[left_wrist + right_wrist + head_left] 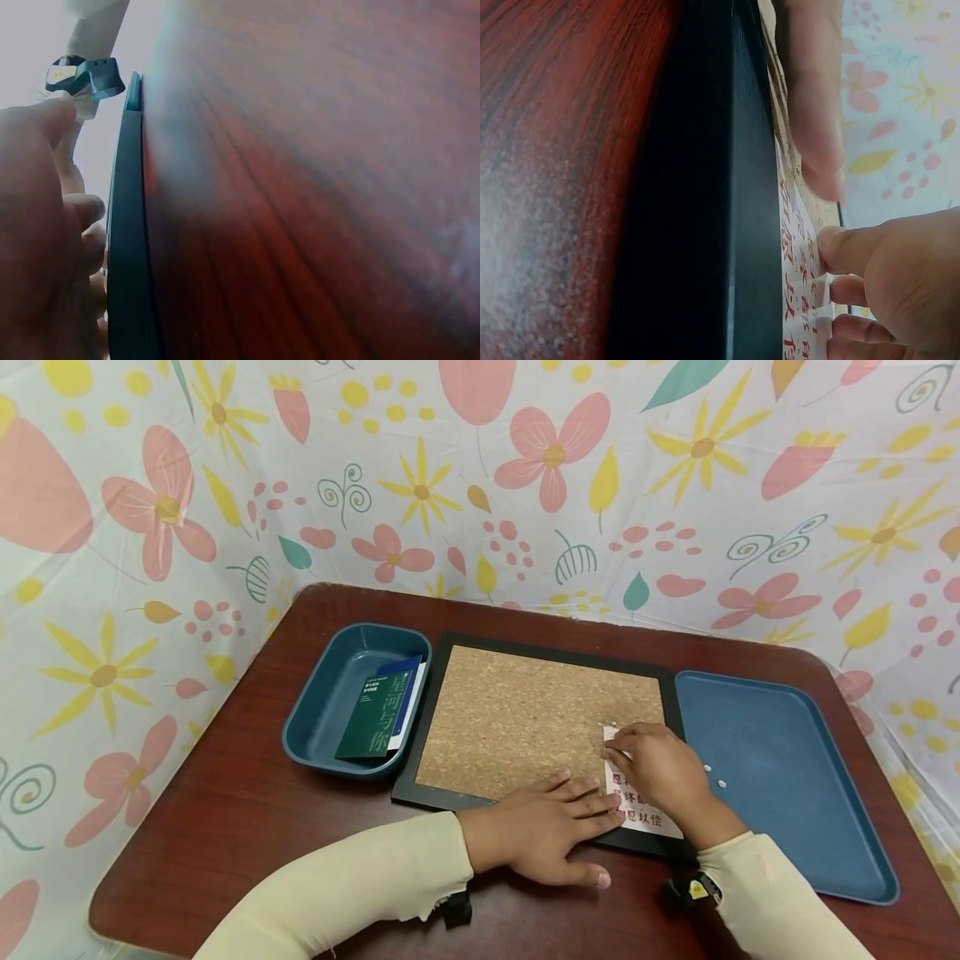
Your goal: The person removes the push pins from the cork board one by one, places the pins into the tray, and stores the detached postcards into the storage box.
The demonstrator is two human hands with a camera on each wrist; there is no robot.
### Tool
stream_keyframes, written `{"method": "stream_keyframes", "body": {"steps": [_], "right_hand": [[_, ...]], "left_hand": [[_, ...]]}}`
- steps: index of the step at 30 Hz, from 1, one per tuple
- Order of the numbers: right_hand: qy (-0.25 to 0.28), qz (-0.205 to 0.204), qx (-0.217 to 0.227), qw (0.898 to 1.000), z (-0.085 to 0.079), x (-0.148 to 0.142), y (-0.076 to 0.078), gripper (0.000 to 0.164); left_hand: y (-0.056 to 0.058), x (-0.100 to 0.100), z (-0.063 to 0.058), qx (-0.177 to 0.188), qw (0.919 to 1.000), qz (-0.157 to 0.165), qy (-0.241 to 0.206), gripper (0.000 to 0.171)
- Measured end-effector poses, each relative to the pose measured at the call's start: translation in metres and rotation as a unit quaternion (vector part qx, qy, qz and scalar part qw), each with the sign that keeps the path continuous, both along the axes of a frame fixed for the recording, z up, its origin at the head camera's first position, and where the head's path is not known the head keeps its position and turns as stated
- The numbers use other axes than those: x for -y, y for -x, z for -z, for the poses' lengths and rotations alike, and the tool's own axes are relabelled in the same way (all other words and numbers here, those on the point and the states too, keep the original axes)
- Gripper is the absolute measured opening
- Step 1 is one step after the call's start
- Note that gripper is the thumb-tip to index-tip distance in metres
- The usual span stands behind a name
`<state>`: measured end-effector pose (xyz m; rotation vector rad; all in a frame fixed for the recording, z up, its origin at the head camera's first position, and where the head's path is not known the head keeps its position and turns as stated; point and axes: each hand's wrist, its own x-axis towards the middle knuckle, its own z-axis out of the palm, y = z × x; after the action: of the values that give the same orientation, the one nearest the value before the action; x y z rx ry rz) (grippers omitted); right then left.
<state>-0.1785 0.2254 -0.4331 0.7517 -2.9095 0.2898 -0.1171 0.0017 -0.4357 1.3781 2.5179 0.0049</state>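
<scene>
A white card with red Chinese characters point(645, 817) lies on the lower right part of a black-framed corkboard point(517, 718). My left hand point(551, 828) rests flat across the board's front edge, fingers spread, its fingertips touching the card's left side. Near the card's upper left corner is my right hand point(656, 764), fingers bent, with thumb and forefinger close together. Whatever may be between those fingertips is hidden. In the right wrist view the right thumb point(847, 247) touches the card point(799, 277). Small pale specks point(611, 724) show at the card's top edge.
A deep blue bin point(315, 710) left of the board holds a dark green card or booklet point(377, 714) and a blue one. To the right lies a flat blue tray point(780, 760) with small white pieces point(721, 783) near its left edge. Floral cloth surrounds the wooden table.
</scene>
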Motion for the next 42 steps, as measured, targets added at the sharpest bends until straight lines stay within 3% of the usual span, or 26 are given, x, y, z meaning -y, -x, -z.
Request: {"method": "stream_keyframes", "body": {"steps": [14, 33, 42], "right_hand": [[-0.003, -0.005, -0.012, 1.000, 0.0030, -0.0003, 0.0008, 0.016], [-0.020, -0.016, -0.082, 0.996, 0.0083, 0.0027, -0.0035, 0.009], [-0.006, -0.022, -0.094, 0.995, 0.0081, 0.0028, -0.0032, 0.006]], "left_hand": [[0.0039, -0.0028, 0.0012, 0.016, 0.9995, -0.011, 0.026, 0.082], [0.0053, -0.0057, 0.0033, 0.023, 0.9987, -0.017, 0.043, 0.082], [0.0056, -0.0048, 0.0035, 0.027, 0.9987, -0.017, 0.039, 0.082]]}}
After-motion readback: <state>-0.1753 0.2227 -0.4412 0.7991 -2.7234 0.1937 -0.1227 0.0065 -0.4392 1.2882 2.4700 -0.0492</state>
